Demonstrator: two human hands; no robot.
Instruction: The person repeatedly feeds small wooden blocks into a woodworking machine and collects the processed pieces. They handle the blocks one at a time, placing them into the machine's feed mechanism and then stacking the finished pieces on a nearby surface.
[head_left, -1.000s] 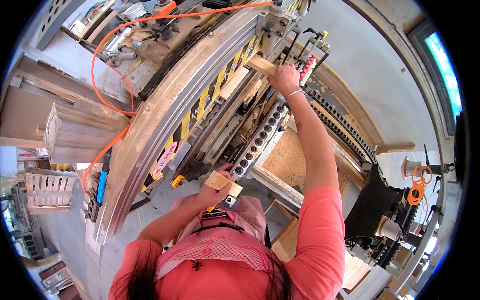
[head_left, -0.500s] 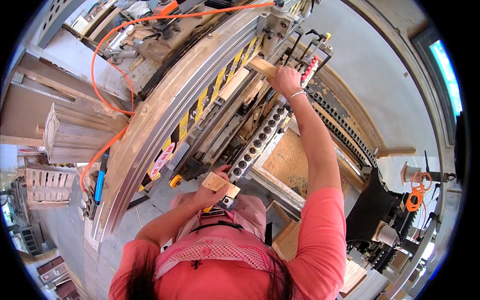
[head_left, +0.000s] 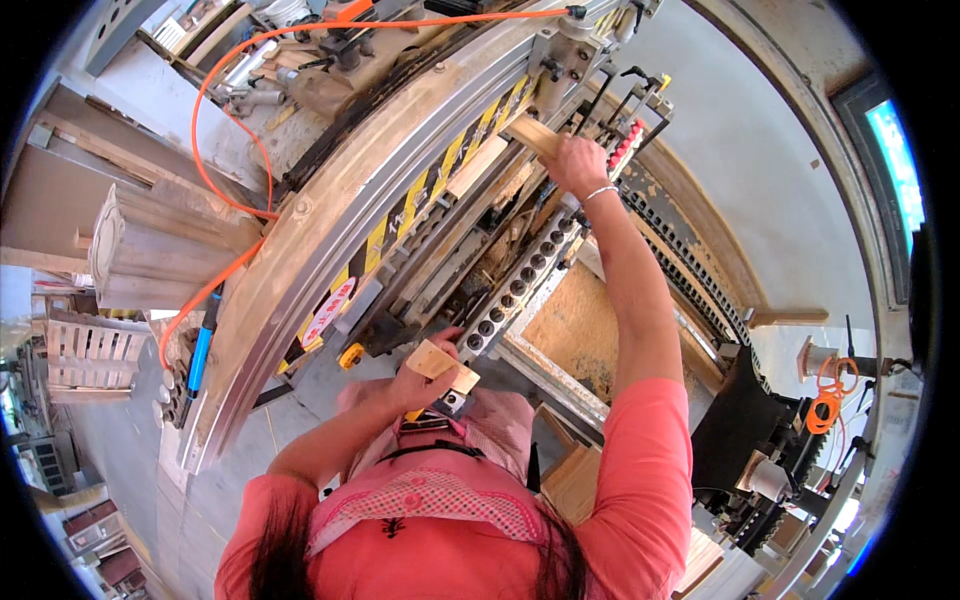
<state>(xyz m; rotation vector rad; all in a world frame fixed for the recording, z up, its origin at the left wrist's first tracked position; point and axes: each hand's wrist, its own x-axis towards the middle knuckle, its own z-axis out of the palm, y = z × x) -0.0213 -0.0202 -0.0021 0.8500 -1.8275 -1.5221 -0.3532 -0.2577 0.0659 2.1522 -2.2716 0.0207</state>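
My right hand [head_left: 580, 165] reaches far forward, its fingers closed round the near end of a flat wooden board [head_left: 534, 136] at the machine's far end. My left hand [head_left: 425, 378] stays close to my lap and grips a short wooden block [head_left: 444, 367], with fingers wrapped about its side. Between the hands runs a metal rail [head_left: 515, 287] with a row of dark round pads. Another pale wooden strip [head_left: 477, 166] lies beside the yellow-and-black striped edge [head_left: 405, 212]. The undersides of both held pieces are hidden.
A long curved machine beam [head_left: 300, 210] crosses on the left, with an orange hose [head_left: 195, 150] over it. Right of the rail is a sawdust-covered panel [head_left: 575, 320]. Red knobs [head_left: 627, 142] and black clamps [head_left: 610, 95] stand beyond my right hand. A lit screen [head_left: 893, 150] hangs far right.
The whole view has shifted slightly. Both hands keep their holds on the wooden pieces, and neither has clearly moved relative to the machine.
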